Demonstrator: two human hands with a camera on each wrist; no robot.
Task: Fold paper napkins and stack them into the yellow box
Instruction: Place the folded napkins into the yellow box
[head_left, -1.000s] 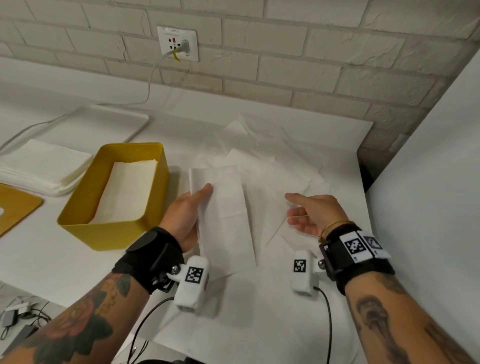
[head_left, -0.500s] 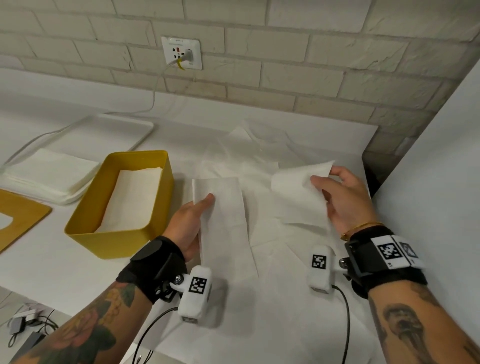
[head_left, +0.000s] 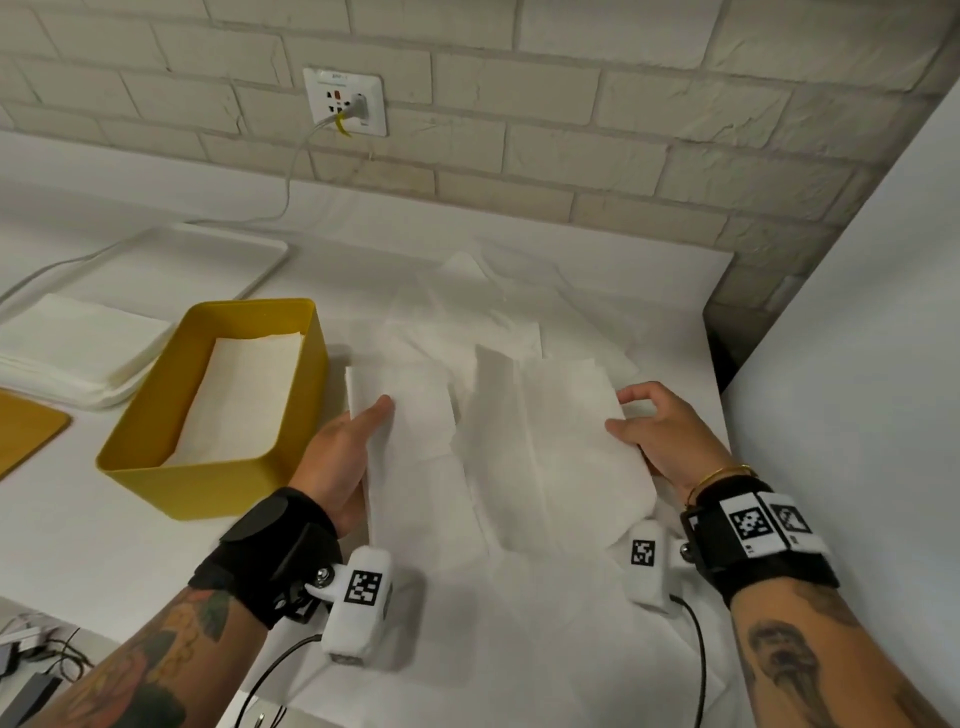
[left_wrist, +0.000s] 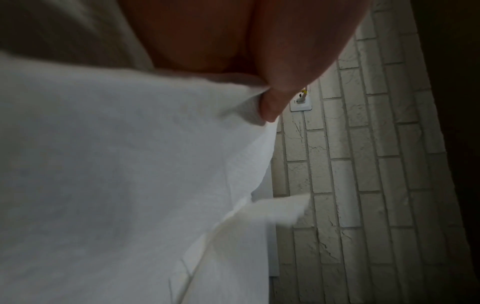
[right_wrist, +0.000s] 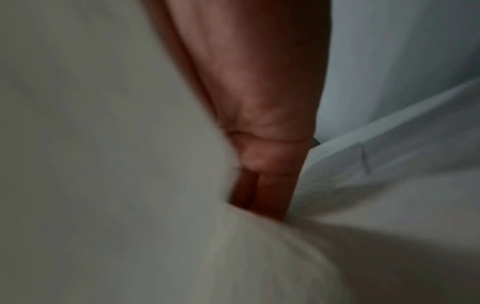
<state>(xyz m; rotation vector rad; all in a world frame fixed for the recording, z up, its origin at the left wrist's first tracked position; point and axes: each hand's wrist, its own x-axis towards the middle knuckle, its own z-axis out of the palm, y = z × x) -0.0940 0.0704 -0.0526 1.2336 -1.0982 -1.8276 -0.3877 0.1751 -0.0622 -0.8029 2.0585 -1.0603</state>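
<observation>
The yellow box (head_left: 156, 483) stands at the left with a folded napkin (head_left: 244, 395) lying flat inside it. Just right of the box, my left hand (head_left: 353, 441) grips a long folded napkin (head_left: 410, 415) by its left edge, thumb on top. The left wrist view shows that thumb (left_wrist: 272, 102) pressing into the white paper (left_wrist: 116, 164). My right hand (head_left: 660, 431) pinches the right edge of a second, larger napkin (head_left: 561, 441), which is raised and creased beside the folded one. In the right wrist view its fingers (right_wrist: 265, 144) lie against that blurred sheet (right_wrist: 103, 144).
Several loose napkins (head_left: 467, 291) lie spread over the table behind the hands. A stack of napkins (head_left: 67, 343) sits at the far left beside a white tray (head_left: 208, 260) and a yellow lid (head_left: 26, 431). A white panel (head_left: 857, 364) closes the right side.
My right hand took a loose napkin from the spread and brought it left and nearer, beside the folded one. The left hand kept hold of the folded napkin in place.
</observation>
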